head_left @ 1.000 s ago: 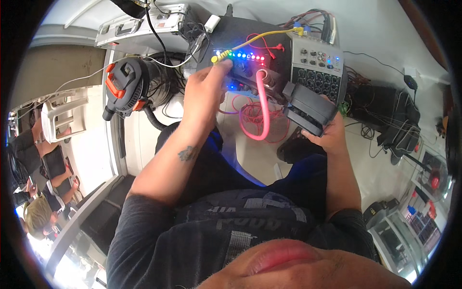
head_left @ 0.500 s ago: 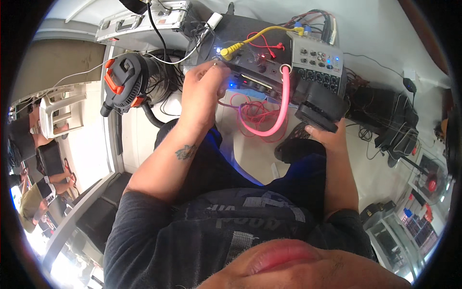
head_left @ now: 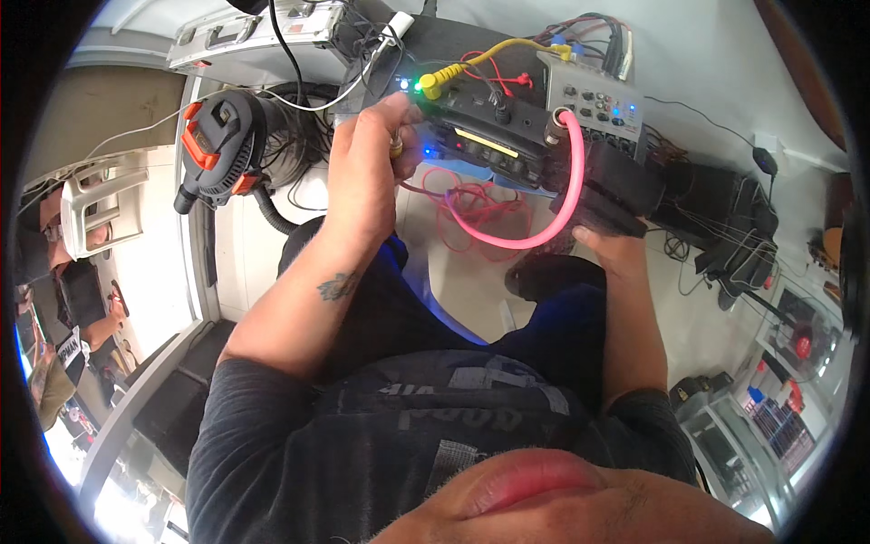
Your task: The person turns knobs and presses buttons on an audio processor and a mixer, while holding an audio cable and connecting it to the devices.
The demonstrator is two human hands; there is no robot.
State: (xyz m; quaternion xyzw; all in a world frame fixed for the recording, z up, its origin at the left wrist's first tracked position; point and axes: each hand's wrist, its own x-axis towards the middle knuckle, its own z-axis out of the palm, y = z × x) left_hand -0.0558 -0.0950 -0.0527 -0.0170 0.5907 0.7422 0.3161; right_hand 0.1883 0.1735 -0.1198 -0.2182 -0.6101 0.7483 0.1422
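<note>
A black audio effects unit [head_left: 480, 127] with knobs, a yellow strip and lit lamps is tilted up in front of me. My right hand [head_left: 616, 249] grips the blocky black part [head_left: 625, 195] at its right end, thumb on the near edge. Beside the left end, my left hand [head_left: 367, 154] is closed; a gold-coloured bit shows at its fingers, and what they hold is hidden. A thin purplish cable [head_left: 419, 189] runs out below this hand. Plugged into the unit are a thick pink cable [head_left: 577, 172] at the right and a yellow cable [head_left: 435, 86] at the left.
A grey mixer [head_left: 594, 100] with lit lamps stands behind. A black-and-orange vacuum cleaner [head_left: 222, 140] and a silver case [head_left: 263, 36] are at the left. Thin red cable [head_left: 480, 213] lies coiled below the unit. People sit far left; a black bag-like thing [head_left: 739, 245] lies right.
The unit has tipped, showing more of its knob side, and its right end has shifted right. My left hand has drawn slightly left, away from it. A lamp by the yellow plug now glows green.
</note>
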